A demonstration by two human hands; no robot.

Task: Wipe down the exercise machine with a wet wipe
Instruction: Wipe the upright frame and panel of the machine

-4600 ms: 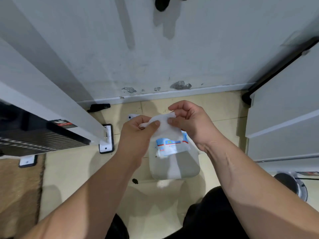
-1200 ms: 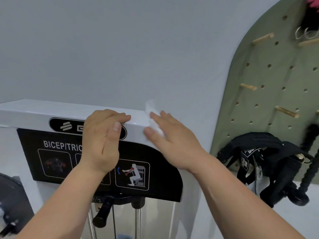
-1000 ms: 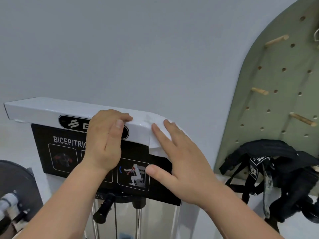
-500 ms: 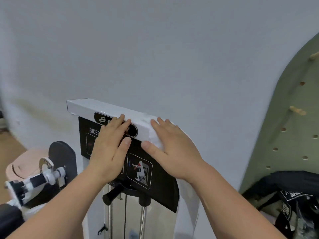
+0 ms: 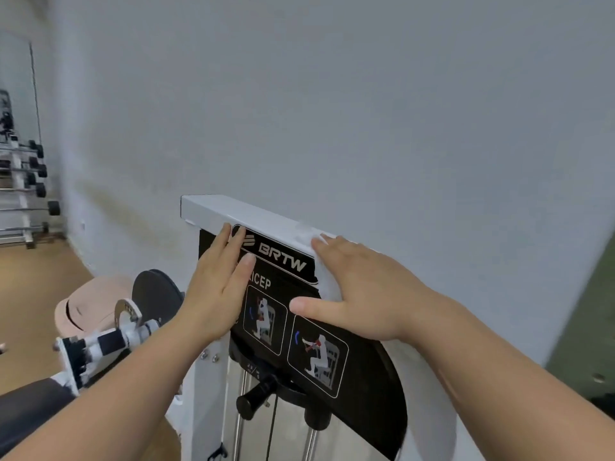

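In the head view, the white metal exercise machine (image 5: pixel 213 211) with its flat top bar stood against a pale grey wall (image 5: pixel 366 111). Below the bar hung a black instruction panel (image 5: pixel 362 361) with white figure diagrams, and above it a black badge (image 5: pixel 283 256) lettered "BRTW". The left hand (image 5: pixel 219 294) lay flat on the front of the machine, fingers straight and close together, fingertips reaching the left end of the badge; it held nothing. The right hand (image 5: pixel 362 294) was likewise spread flat, fingers straight and thumb stretched out to the left across the panel. It pressed the thin white wet wipe (image 5: pixel 327 274) against the right end of the top bar. The wipe was draped over that corner, and only a strip of it showed beside the index finger. A black round-ended knob (image 5: pixel 256 394) stuck out under the panel, between chrome guide rods (image 5: pixel 239 427). To the left were a pale pink rounded object (image 5: pixel 90 304), a wood-toned floor (image 5: pixel 30 287) and, far off, a rack of dumbbells (image 5: pixel 23 181).
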